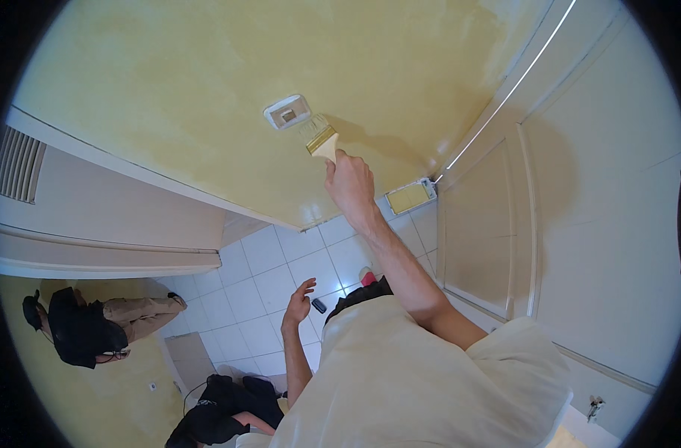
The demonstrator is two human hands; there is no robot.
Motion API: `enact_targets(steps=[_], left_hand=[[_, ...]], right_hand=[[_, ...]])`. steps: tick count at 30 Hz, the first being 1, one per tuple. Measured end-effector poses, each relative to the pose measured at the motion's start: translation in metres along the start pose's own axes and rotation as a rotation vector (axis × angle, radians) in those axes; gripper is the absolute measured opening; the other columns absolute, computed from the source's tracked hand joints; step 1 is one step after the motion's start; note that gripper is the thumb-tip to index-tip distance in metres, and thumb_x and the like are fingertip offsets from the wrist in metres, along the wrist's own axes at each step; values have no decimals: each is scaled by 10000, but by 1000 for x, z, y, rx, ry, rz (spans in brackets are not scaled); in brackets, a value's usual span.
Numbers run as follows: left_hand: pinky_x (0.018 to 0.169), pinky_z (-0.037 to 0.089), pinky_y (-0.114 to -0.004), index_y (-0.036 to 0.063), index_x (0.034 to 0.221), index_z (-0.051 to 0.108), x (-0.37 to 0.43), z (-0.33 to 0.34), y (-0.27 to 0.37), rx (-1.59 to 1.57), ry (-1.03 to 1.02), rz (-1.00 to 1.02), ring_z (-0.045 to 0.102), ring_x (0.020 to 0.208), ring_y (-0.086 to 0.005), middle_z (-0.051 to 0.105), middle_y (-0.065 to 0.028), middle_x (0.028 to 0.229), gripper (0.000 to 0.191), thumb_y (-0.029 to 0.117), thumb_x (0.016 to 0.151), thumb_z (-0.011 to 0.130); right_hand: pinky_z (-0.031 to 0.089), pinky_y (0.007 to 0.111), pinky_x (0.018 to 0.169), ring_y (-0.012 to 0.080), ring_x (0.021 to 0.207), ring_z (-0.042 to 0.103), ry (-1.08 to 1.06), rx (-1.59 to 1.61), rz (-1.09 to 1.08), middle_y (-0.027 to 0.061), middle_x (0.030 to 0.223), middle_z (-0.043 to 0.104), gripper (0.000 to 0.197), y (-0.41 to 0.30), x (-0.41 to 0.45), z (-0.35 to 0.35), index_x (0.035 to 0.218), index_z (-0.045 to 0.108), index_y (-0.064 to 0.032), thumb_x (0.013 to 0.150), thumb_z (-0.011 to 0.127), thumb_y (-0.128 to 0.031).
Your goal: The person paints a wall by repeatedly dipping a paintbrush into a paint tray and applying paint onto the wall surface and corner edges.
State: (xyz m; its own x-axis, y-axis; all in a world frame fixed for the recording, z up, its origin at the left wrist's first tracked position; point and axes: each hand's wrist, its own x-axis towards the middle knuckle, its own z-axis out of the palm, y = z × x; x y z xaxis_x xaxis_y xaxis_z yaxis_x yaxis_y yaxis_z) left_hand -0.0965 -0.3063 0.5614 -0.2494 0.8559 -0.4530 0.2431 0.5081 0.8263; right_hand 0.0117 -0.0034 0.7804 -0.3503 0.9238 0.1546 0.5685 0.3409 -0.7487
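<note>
My right hand (351, 182) grips the pale handle of a wide flat paintbrush (322, 140). The brush's bristles lie against the yellow wall (385, 61), just below and right of a white-edged wall box (287, 112) with a small square opening. A shadow of brush and hand falls on the wall to the right. Lower down, my left hand (299, 305) hangs over the floor, fingers apart and holding nothing. On the tiles beside it, as seen from above, lies a small dark object (318, 305), too small to name.
A tray of yellow paint (410, 197) stands on the tiled floor (256, 280) in the corner by a panelled door (486, 224). One person in dark top (83, 330) stands at left; another person (223, 411) is bent behind me. A louvred vent (20, 165) is at far left.
</note>
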Motion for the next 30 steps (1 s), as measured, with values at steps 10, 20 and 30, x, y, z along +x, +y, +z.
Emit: enact_targets(steps=[10,20,30], left_hand=[[931,403,-328,68,1249,416,-4,4,0,-4,-2,-5,522,1077,-248,517,-142,1189,703,-188,622,227],[920,404,-324,74,1268,405,11,10,3,17,-18,0,523,1068,-241,509,-139,1190,565,-148,763,279],[886,415,-289,99,1297,384,22,40,-44,-86,-22,-65,533,1040,-206,500,-119,1214,457,-61,873,320]], right_hand=[[490,430,587,365,639,617,-10,-33,-26,236,668,594,86,0,4,-5,732,570,64,716,547,-17],[473,435,650,372,720,600,-86,-91,20,224,726,601,192,57,-3,-16,836,582,43,778,587,-140],[386,246,423,88,489,490,-146,579,595,28,606,545,176,351,-104,64,896,624,-4,795,644,-147]])
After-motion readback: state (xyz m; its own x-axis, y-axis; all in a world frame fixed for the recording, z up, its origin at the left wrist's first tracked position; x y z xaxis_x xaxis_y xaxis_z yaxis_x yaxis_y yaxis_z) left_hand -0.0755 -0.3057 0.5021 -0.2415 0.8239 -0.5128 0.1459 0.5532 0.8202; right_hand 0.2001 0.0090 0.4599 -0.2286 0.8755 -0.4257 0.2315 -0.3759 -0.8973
